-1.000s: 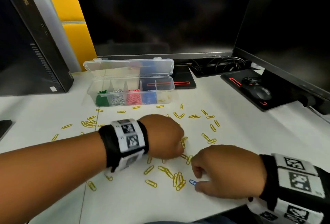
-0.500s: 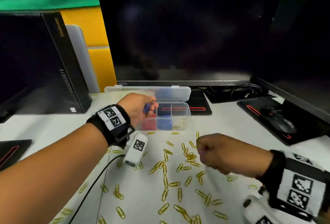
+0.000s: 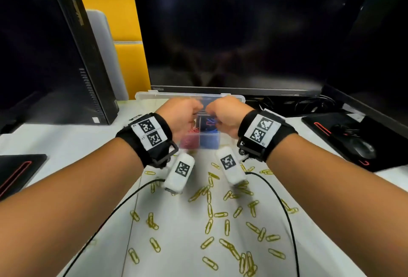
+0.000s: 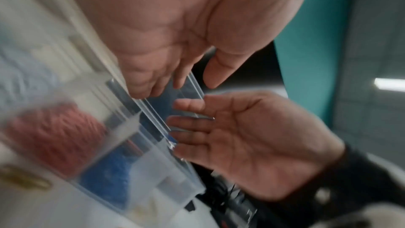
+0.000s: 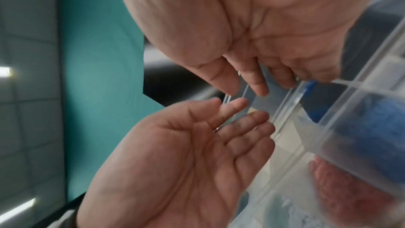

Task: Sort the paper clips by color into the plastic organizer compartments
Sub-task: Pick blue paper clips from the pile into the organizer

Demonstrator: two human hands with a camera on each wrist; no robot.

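The clear plastic organizer (image 3: 154, 96) stands at the back of the desk with its lid tipped open. Red clips (image 3: 189, 142) and blue clips (image 3: 209, 142) fill neighbouring compartments. My left hand (image 3: 187, 112) and right hand (image 3: 225, 113) hover side by side over the blue compartment. In the wrist views the left hand (image 4: 181, 79) and right hand (image 5: 247, 79) have fairly straight fingers touching the lid's edge. A blue clip (image 5: 310, 83) shows at the rim beside my right fingers; I cannot tell whether it is held. Several yellow clips (image 3: 220, 214) lie scattered on the desk.
A dark monitor (image 3: 231, 34) stands right behind the organizer, and a black computer tower (image 3: 55, 56) at the left. A mouse (image 3: 362, 148) sits on a black pad at the right. Another black pad (image 3: 17, 170) lies at the left edge. Thin black cables trail from both wrists.
Both hands left the scattered clips and rose to the organizer, the left first with a blue clip, then the right. The head view tilted up.
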